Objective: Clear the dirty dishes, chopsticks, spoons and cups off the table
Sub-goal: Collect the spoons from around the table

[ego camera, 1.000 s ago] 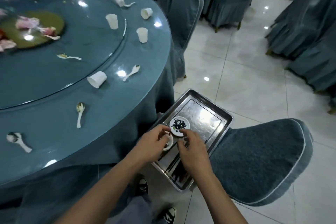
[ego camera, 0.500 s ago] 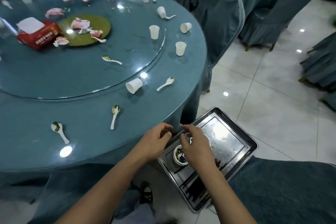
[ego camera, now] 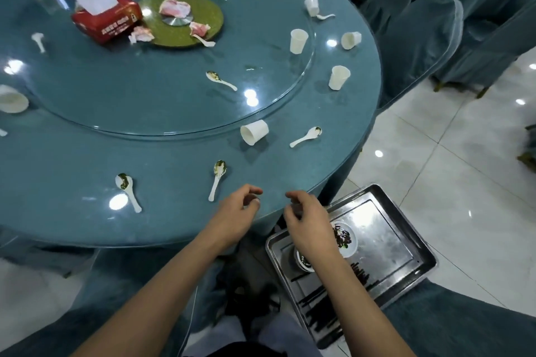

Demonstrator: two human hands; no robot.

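Left hand and right hand: fingers loosely curled, empty; tray holds 1 plate, 1 bowl.

Illumination is even and moderately bright, arriving from above. Small white specular spots lie on the glossy worktop and on the floor tiles. The steel tray shows broad glare. Shadows are soft and faint. Wide-angle distortion curves straight lines near the frame edges. Fine detail is slightly soft, most at the corners
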